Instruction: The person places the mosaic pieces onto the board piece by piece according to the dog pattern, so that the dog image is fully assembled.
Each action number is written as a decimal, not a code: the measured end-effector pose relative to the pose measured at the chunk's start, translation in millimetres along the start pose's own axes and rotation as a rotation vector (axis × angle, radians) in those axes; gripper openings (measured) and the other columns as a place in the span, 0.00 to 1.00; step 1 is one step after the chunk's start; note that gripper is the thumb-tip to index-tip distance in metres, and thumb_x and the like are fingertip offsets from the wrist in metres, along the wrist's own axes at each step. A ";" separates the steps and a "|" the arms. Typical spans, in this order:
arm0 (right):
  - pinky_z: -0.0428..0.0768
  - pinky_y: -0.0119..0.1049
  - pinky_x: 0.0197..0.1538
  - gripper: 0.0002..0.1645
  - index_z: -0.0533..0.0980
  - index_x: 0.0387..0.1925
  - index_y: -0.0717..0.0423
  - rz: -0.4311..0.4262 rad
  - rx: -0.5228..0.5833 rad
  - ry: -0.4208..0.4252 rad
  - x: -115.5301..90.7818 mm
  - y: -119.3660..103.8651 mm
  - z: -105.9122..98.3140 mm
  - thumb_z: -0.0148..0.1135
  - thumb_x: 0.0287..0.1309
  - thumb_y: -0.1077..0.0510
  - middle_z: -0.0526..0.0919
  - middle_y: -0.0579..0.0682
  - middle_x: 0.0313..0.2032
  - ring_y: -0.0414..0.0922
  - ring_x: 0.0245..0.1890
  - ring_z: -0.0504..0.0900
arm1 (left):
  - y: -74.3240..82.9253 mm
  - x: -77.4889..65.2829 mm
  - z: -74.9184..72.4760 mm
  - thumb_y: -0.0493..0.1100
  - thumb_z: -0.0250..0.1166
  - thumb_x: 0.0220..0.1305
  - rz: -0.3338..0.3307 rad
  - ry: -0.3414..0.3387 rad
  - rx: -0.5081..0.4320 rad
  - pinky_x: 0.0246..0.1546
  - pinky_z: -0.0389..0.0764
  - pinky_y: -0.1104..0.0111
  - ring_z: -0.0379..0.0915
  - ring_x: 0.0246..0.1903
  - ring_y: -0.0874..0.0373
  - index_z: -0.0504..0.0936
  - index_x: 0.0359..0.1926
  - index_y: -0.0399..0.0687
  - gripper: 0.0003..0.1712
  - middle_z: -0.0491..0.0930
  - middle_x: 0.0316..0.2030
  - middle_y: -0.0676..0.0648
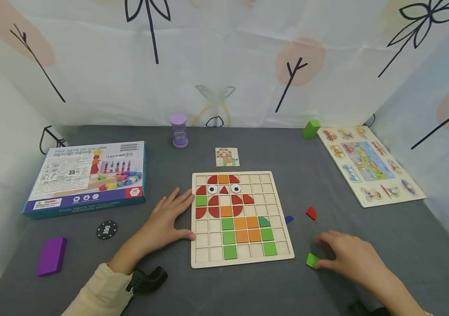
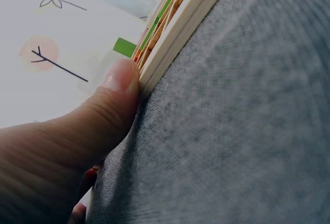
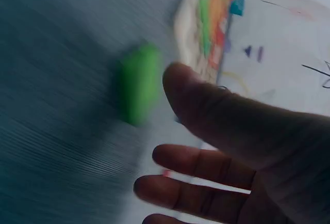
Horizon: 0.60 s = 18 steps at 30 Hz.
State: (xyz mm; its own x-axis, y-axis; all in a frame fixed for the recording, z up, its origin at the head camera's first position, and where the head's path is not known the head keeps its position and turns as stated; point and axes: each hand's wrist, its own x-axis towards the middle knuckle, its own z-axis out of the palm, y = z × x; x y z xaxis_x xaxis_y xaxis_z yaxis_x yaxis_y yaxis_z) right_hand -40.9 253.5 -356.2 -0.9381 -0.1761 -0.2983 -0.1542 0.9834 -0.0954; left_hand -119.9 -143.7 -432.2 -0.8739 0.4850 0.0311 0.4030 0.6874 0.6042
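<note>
A wooden grid board [image 1: 208, 245] lies on the grey table, with red, orange and green pieces and two eye pieces forming a picture. My left hand [image 1: 169, 217] is spread at the board's left edge; its thumb [image 2: 121, 77] presses the side in the left wrist view. Over on the right, my right hand [image 1: 351, 254] hovers by a loose green square [image 1: 312, 260], thumb tip right at it in the head view. The right wrist view shows the green square [image 3: 140, 84] blurred, apart from the thumb and the loosely bent fingers [image 3: 178, 159]. Nothing shows in its grasp.
A red piece [image 1: 311, 213] and a blue piece [image 1: 289, 219] lie right of the board. Behind it is a small pattern card [image 1: 227, 157]. A purple hourglass [image 1: 179, 131], boxed set [image 1: 90, 175], black chip [image 1: 106, 229], purple block [image 1: 51, 256], green block [image 1: 311, 130] and picture puzzle [image 1: 370, 166] surround it.
</note>
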 end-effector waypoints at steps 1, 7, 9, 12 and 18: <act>0.64 0.31 0.22 0.22 0.74 0.30 0.38 -0.003 0.001 -0.004 -3.2 0.6 5.5 0.69 0.30 0.37 0.69 0.34 0.24 0.32 0.22 0.65 | -0.5 -0.3 -0.5 0.65 0.68 0.36 -0.001 0.000 0.000 0.62 0.37 0.47 0.34 0.67 0.47 0.54 0.67 0.52 0.57 0.50 0.67 0.51; 0.63 0.29 0.21 0.17 0.71 0.27 0.37 -0.049 -0.009 0.084 -8.9 -3.4 21.0 0.72 0.34 0.48 0.65 0.32 0.22 0.30 0.19 0.62 | -1.7 -1.2 -2.0 0.65 0.67 0.38 -0.012 -0.017 0.003 0.62 0.36 0.48 0.33 0.67 0.48 0.53 0.67 0.53 0.57 0.49 0.67 0.53; 0.64 0.29 0.21 0.17 0.72 0.27 0.37 -0.062 -0.020 0.112 -6.2 -6.5 19.2 0.72 0.34 0.50 0.66 0.32 0.23 0.30 0.20 0.64 | -1.3 -1.5 -2.3 0.66 0.66 0.38 -0.015 -0.023 0.004 0.62 0.36 0.48 0.33 0.67 0.48 0.53 0.67 0.53 0.57 0.49 0.67 0.53; 0.68 0.29 0.23 0.17 0.73 0.29 0.38 -0.105 -0.026 0.173 1.7 -13.5 13.1 0.72 0.35 0.52 0.71 0.32 0.26 0.31 0.24 0.70 | -0.5 -1.5 -2.3 0.66 0.66 0.38 -0.019 -0.022 0.007 0.62 0.36 0.47 0.32 0.67 0.48 0.53 0.67 0.53 0.57 0.49 0.67 0.53; 0.70 0.31 0.26 0.18 0.74 0.35 0.42 -0.206 0.009 0.296 27.9 -35.4 -2.4 0.71 0.37 0.55 0.76 0.37 0.30 0.35 0.28 0.75 | 1.7 -0.7 -2.1 0.65 0.67 0.38 -0.014 -0.021 0.005 0.62 0.36 0.48 0.32 0.68 0.49 0.53 0.67 0.53 0.56 0.49 0.67 0.53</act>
State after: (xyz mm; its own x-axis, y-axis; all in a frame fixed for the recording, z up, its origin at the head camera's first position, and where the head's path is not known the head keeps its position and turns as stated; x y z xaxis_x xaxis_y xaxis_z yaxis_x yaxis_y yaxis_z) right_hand -62.4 213.9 -358.9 -0.9368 -0.3495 0.0162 -0.3484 0.9278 -0.1334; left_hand -119.1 -144.0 -429.5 -0.8738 0.4862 0.0060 0.3920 0.6970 0.6005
